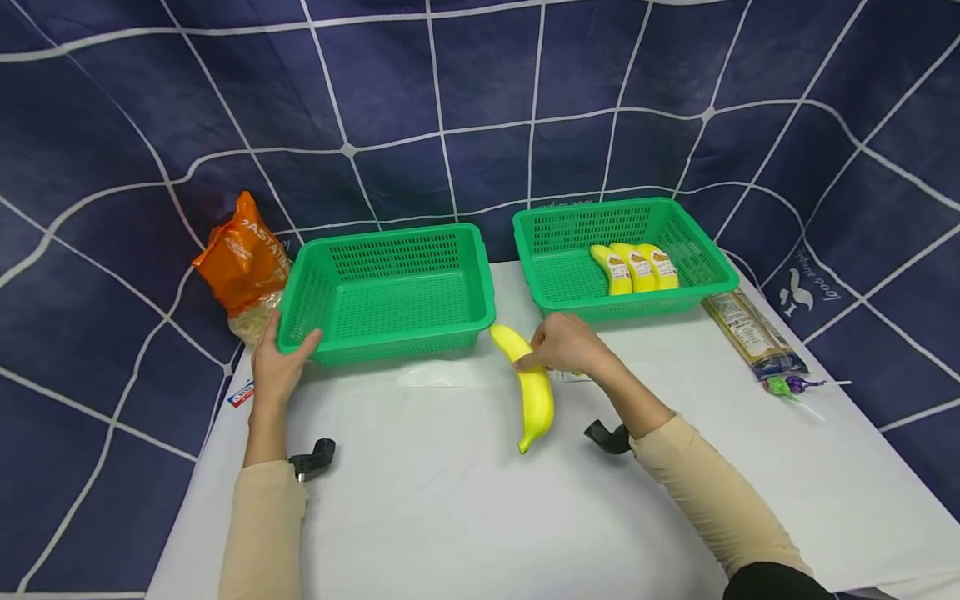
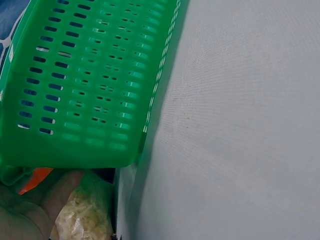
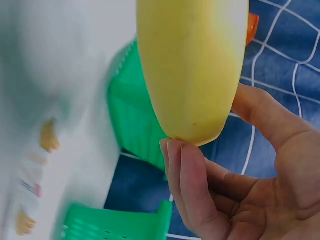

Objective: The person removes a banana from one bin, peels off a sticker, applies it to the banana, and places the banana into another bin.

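Near the table's centre, my right hand [image 1: 570,343] pinches a yellow banana [image 1: 536,400] between thumb and fingers. The banana hangs over the table, its stem end towards me; in the right wrist view its blunt lower end [image 3: 192,100] fills the space above the fingers. My left hand [image 1: 277,367] holds the front left corner of the left green basket [image 1: 386,340], thumb at the front and fingers along the side. Nothing lies inside this basket. In the left wrist view the thumb [image 2: 62,192] touches its end wall; the other fingers are mostly hidden.
The right green basket [image 1: 600,312] holds several labelled bananas [image 1: 633,268]. An orange pasta bag [image 1: 243,258] stands left of the left basket. At the right lie a long packet [image 1: 753,333] and lollipops [image 1: 787,385]. A printed strip [image 3: 32,185] lies beneath my right hand.
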Available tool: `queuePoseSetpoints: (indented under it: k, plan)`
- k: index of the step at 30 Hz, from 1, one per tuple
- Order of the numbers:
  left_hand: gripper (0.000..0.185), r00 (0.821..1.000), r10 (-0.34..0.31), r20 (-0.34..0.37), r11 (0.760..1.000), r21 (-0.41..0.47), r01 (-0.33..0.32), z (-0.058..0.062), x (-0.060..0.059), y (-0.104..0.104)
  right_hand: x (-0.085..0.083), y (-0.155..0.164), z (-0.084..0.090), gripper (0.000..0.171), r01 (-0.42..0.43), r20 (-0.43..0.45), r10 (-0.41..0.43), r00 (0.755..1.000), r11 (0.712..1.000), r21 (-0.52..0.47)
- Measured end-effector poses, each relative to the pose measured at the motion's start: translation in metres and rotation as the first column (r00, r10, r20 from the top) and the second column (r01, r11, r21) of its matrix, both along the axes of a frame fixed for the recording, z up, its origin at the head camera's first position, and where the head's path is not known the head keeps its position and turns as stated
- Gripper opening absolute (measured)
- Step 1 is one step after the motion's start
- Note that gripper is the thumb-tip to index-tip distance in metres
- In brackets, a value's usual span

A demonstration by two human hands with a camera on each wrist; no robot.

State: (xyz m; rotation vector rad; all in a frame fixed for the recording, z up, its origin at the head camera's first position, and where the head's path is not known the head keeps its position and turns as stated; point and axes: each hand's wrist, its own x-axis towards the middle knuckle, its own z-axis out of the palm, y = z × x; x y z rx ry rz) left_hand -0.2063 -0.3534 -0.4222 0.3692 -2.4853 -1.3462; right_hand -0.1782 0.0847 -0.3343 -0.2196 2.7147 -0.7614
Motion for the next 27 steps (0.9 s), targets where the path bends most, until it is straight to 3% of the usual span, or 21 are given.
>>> queuePoseSetpoints:
  k: [6, 11, 20, 27]
  plan:
    - [0.089, 1.000, -0.001, -0.002, 1.000, 0.011, 0.001, 0.001, -0.001, 0.000, 0.032, 0.005, -0.027, 0.039, -0.018, 0.022, 0.018, 1.000, 1.000, -0.006]
    - [0.089, 1.000, 0.010, -0.013, 1.000, 0.003, -0.010, 0.001, -0.001, 0.001, 0.048, 0.009, -0.049, 0.043, -0.015, 0.039, 0.015, 0.999, 1.000, 0.002]
    - [0.087, 1.000, 0.022, -0.010, 1.000, 0.009, -0.022, 0.001, 0.002, 0.002, 0.055, 0.016, -0.076, 0.041, 0.025, 0.087, -0.023, 0.996, 0.999, -0.026]
    - [0.087, 0.999, 0.039, -0.033, 0.999, 0.003, -0.039, 0.002, 0.001, 0.005, 0.052, 0.021, -0.079, 0.040, 0.027, 0.099, -0.022, 0.995, 0.998, -0.049]
